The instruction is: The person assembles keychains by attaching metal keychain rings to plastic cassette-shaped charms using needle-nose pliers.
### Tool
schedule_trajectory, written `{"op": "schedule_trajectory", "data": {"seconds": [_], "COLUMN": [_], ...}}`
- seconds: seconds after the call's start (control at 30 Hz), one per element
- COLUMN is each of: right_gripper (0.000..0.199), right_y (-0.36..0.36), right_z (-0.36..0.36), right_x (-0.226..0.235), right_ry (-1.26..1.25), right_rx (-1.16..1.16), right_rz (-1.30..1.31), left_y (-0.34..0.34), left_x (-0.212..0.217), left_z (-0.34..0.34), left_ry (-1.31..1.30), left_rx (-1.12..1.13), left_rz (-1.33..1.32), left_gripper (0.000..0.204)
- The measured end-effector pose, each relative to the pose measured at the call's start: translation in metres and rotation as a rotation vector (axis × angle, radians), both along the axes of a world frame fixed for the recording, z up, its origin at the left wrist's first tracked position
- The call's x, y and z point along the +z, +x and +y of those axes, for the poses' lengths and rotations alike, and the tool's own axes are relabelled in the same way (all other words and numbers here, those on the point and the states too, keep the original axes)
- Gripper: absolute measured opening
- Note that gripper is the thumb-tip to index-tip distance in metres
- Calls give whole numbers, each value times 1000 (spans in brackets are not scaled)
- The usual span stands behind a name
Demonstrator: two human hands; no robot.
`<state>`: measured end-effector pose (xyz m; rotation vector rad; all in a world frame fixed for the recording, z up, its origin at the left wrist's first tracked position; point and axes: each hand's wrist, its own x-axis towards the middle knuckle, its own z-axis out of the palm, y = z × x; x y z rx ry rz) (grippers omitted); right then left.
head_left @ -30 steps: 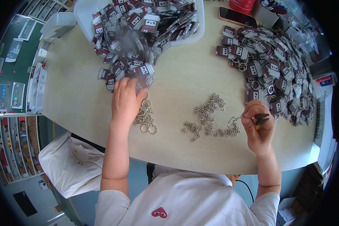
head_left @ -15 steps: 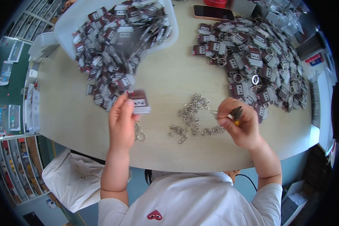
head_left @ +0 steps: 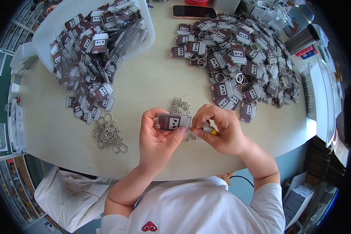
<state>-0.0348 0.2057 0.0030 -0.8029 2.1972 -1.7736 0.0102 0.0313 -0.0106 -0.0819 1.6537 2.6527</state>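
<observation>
My left hand (head_left: pixel 154 142) pinches a flat brown-and-white plastic charm (head_left: pixel 168 121) by its edges, its printed side up. Against the charm's right end, my right hand (head_left: pixel 229 132) is closed around small pliers with a yellow handle (head_left: pixel 213 132). Its thumb and forefinger meet at that end; whatever small part lies between them is hidden. Just behind the hands lies a heap of short metal chain links (head_left: pixel 179 103), partly covered by them. Left of my left hand sits a pile of silver split rings (head_left: pixel 107 132).
A white plastic tub (head_left: pixel 151 33) at the back left spills loose charms (head_left: pixel 82 99) onto the table. At the back right, charms with rings attached (head_left: pixel 241 58) form a large heap. A phone (head_left: pixel 194 12) lies behind it, and a dark cylinder (head_left: pixel 303 38) lies to the right.
My left hand has brought the charm rightward from near the tub's spilled charms and turned it sideways. My right hand with the pliers has come in to meet it. The view has shifted.
</observation>
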Motion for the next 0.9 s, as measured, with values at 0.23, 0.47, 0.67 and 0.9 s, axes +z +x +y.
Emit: {"op": "schedule_trajectory", "data": {"seconds": [0.23,0.47,0.67,0.9], "right_gripper": [26,17,24,18], "right_y": [2,1,-4,-1], "right_z": [0,2,0,-6], "right_x": [-1,8,5,1], "right_ry": [-22,-111,-150,-156], "right_rx": [-3,183,152,146], "right_rz": [-67,-101,397,788], "left_y": [6,2,1,11], "left_x": [2,-7,-4,-2], "left_z": [-1,-18,-32,-17], "left_ry": [-88,-158,-572,587], "left_rx": [-57,-200,-119,-483], "left_rz": [83,261,907,-334], "left_gripper": [38,30,37,46]}}
